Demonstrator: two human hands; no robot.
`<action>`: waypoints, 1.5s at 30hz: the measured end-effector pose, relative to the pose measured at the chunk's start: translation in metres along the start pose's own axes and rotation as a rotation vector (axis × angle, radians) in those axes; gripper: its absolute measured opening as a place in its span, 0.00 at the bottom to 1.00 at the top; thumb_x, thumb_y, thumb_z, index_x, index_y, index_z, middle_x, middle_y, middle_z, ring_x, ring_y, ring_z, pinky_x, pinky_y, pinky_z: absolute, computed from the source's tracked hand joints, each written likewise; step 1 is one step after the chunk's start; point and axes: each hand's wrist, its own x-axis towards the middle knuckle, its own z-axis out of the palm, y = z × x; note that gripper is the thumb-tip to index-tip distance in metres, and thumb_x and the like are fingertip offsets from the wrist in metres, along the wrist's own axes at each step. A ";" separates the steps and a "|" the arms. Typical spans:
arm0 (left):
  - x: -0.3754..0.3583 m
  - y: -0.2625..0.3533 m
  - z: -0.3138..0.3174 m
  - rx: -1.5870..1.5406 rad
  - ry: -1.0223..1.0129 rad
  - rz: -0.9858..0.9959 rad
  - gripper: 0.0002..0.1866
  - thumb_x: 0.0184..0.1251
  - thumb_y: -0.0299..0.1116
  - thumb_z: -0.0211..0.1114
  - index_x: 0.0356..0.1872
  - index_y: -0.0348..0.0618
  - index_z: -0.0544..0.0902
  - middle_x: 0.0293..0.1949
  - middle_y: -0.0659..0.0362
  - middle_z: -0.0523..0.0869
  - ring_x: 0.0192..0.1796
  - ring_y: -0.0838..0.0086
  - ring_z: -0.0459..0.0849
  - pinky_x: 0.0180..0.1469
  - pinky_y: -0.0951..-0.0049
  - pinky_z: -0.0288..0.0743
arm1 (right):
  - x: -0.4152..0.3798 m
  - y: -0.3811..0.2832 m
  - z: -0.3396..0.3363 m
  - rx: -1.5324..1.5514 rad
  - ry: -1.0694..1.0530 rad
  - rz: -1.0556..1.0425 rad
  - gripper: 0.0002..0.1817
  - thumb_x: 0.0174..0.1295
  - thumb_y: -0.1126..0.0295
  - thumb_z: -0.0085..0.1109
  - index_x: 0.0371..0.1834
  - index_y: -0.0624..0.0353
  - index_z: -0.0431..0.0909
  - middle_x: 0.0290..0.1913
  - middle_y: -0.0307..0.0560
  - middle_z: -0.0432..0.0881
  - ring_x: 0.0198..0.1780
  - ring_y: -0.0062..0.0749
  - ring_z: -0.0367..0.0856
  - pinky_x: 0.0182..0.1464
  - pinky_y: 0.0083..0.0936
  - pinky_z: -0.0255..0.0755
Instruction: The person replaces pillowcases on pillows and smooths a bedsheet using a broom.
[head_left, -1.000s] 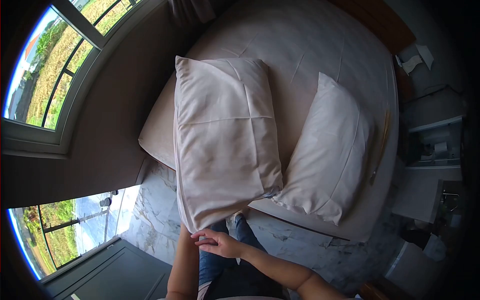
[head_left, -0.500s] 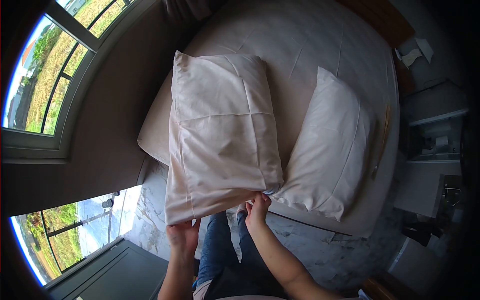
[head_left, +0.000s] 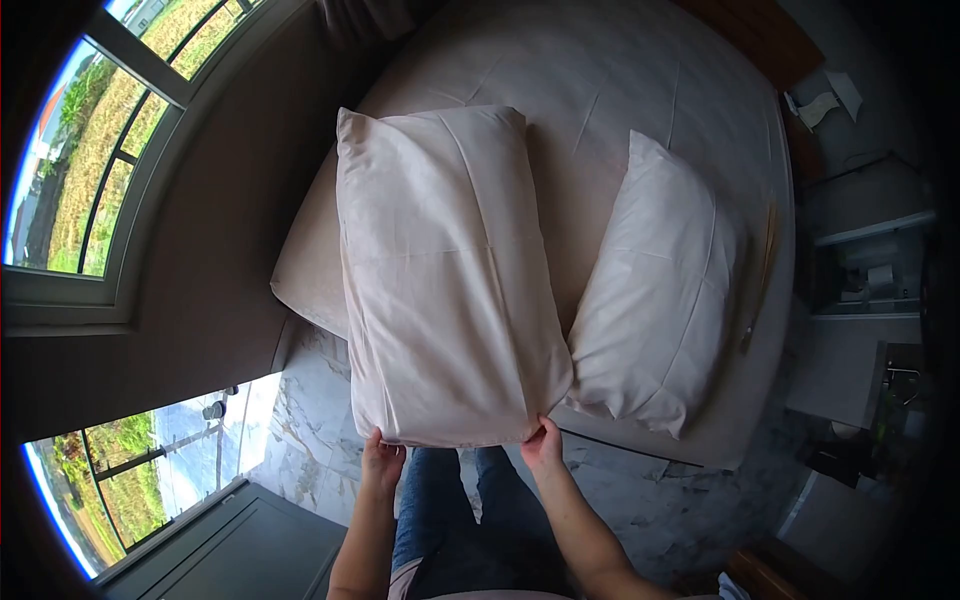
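Note:
A pillow in a pale pink pillowcase [head_left: 440, 270] lies lengthwise on the bed, its near end reaching out over the bed's edge toward me. My left hand [head_left: 383, 462] pinches the near left corner of the pillowcase. At the near right corner, the fingers of my right hand [head_left: 543, 444] grip the fabric. The near hem runs fairly straight between both hands. To the right rests a second pillow [head_left: 655, 285] in a matching case, touched by neither hand.
The bed [head_left: 570, 70] has a pale fitted sheet. A thin stick-like item [head_left: 765, 270] lies near its right edge. Windows [head_left: 130, 150] line the left wall, above a grey cabinet [head_left: 225, 545]. The floor [head_left: 310, 420] is marble-patterned. Shelving with a counter [head_left: 840, 370] stands right.
My right hand has moved right and down to the pillowcase corner, and my left hand has shifted slightly right. The near end is now pulled straighter, and the bluish bit by my right hand is covered.

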 end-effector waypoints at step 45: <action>0.007 -0.029 0.139 0.908 -0.203 0.404 0.14 0.60 0.43 0.61 0.30 0.41 0.73 0.29 0.63 0.77 0.32 0.81 0.71 0.33 0.79 0.65 | 0.029 -0.018 0.141 -0.715 -0.065 0.038 0.20 0.62 0.50 0.49 0.47 0.53 0.65 0.36 0.41 0.77 0.32 0.26 0.77 0.30 0.23 0.70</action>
